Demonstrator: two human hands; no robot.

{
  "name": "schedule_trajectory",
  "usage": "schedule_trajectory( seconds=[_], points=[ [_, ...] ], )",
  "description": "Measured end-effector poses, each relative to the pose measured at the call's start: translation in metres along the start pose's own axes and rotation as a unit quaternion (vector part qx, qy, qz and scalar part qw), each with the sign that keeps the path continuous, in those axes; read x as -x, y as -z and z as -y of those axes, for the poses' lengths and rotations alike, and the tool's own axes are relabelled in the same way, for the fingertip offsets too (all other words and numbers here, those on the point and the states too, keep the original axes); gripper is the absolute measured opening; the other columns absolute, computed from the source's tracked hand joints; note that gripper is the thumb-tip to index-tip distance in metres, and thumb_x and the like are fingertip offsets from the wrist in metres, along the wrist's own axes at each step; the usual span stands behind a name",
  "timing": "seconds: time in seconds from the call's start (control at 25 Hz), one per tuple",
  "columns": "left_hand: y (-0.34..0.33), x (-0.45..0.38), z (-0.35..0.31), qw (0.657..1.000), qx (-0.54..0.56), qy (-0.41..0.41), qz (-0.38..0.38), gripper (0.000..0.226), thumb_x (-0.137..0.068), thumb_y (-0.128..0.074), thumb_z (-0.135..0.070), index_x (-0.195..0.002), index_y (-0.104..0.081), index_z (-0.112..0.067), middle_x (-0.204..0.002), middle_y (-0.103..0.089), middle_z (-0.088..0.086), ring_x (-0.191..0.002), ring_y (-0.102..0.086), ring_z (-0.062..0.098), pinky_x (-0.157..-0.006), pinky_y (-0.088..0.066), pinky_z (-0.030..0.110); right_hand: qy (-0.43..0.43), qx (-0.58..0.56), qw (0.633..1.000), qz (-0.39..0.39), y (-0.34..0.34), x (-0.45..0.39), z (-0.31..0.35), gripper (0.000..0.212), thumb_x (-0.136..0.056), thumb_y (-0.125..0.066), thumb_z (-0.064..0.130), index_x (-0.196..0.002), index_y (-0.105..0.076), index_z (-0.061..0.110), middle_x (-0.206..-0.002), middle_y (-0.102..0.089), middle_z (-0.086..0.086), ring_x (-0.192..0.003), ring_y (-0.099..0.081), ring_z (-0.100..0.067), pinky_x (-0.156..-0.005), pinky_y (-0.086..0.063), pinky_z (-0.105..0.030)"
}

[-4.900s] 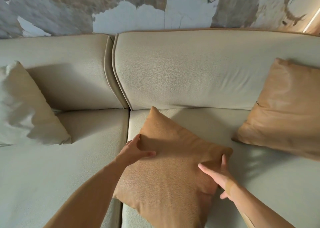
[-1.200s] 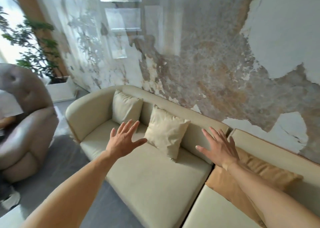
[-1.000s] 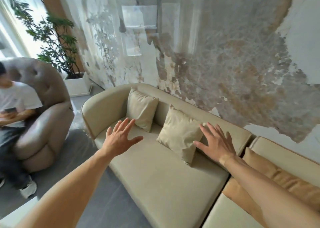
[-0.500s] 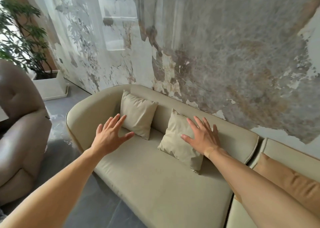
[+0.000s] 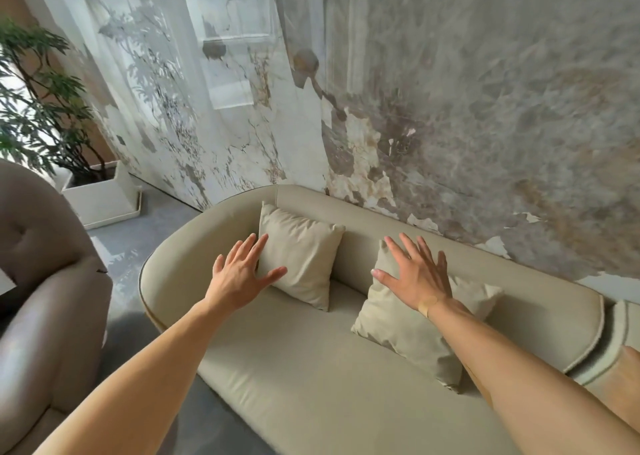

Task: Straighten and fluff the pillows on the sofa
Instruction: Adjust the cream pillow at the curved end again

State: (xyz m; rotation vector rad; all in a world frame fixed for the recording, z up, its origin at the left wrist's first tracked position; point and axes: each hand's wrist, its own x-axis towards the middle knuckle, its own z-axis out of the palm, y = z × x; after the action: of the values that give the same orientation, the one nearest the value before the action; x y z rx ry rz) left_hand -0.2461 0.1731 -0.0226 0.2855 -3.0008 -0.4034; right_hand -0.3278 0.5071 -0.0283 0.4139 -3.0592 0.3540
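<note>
Two cream pillows lean against the back of the beige sofa (image 5: 311,378). The far pillow (image 5: 304,257) stands upright near the curved left armrest. The near pillow (image 5: 401,330) leans tilted to its right. My left hand (image 5: 239,278) is stretched out with fingers spread, in front of the far pillow's left edge. My right hand (image 5: 415,274) is open with fingers apart over the upper part of the near pillow; I cannot tell if it touches. A tan pillow (image 5: 623,382) shows only at the right edge.
A brown tufted armchair (image 5: 41,309) stands at the left, close to the sofa's end. A potted plant (image 5: 41,115) in a white planter (image 5: 100,198) sits at the back left. A marbled wall runs behind the sofa; grey floor lies between the chair and sofa.
The view has moved closer to the sofa's left end. Both hands have reached further toward the two cream pillows, the left one now overlapping the far pillow.
</note>
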Motion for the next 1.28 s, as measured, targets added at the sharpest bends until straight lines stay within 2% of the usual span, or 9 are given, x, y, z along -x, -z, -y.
schedule_trajectory(
  seconds=[0.4, 0.56, 0.88, 1.08, 1.28],
  points=[
    [-0.016, -0.132, 0.069, 0.999, -0.003, -0.015, 0.029, 0.098, -0.071, -0.021, -0.093, -0.154, -0.009, -0.042, -0.165, -0.010, -0.009, -0.151, -0.008, 0.019, -0.118, -0.011, 0.050, -0.040, -0.015, 0.999, 0.006, -0.032, -0.107, 0.043, 0.081, -0.082, -0.030, 0.079, -0.151, -0.012, 0.041, -0.163, -0.008, 0.006, -0.149, -0.003, -0.024, -0.114, -0.010, -0.059],
    [-0.023, -0.186, 0.103, 0.997, -0.004, -0.050, 0.057, 0.098, -0.071, -0.021, -0.093, -0.154, -0.007, -0.042, -0.165, -0.008, -0.008, -0.151, -0.005, 0.018, -0.119, -0.008, 0.049, -0.086, -0.022, 0.996, 0.017, -0.055, -0.130, 0.068, 0.081, -0.082, -0.030, 0.079, -0.151, -0.013, 0.041, -0.163, -0.007, 0.006, -0.149, -0.003, -0.024, -0.115, -0.011, -0.059],
    [-0.024, -0.287, 0.182, 0.978, 0.023, -0.163, 0.130, 0.098, -0.072, -0.022, -0.089, -0.155, -0.007, -0.040, -0.165, -0.005, -0.007, -0.151, -0.005, 0.016, -0.120, -0.007, 0.048, -0.222, -0.031, 0.975, 0.015, -0.094, -0.158, 0.164, 0.081, -0.083, -0.034, 0.077, -0.152, -0.015, 0.038, -0.163, -0.006, 0.006, -0.149, -0.003, -0.023, -0.115, -0.012, -0.060],
    [-0.034, -0.321, 0.217, 0.968, 0.043, -0.177, 0.173, 0.091, -0.079, -0.032, -0.083, -0.155, -0.011, -0.037, -0.165, -0.009, -0.006, -0.151, -0.008, 0.016, -0.119, -0.011, 0.047, -0.293, -0.052, 0.955, 0.017, -0.109, -0.158, 0.217, 0.081, -0.083, -0.038, 0.075, -0.151, -0.016, 0.039, -0.162, -0.009, 0.006, -0.148, -0.009, -0.022, -0.114, -0.015, -0.058],
    [-0.053, -0.339, 0.240, 0.959, 0.052, -0.182, 0.209, 0.094, -0.078, -0.036, -0.083, -0.155, -0.005, -0.039, -0.165, -0.008, -0.006, -0.151, -0.008, 0.017, -0.120, -0.011, 0.050, -0.344, -0.077, 0.935, 0.043, -0.129, -0.150, 0.230, 0.086, -0.078, -0.046, 0.076, -0.151, -0.015, 0.040, -0.162, -0.012, 0.006, -0.147, -0.017, -0.019, -0.114, -0.021, -0.053]
  ],
)
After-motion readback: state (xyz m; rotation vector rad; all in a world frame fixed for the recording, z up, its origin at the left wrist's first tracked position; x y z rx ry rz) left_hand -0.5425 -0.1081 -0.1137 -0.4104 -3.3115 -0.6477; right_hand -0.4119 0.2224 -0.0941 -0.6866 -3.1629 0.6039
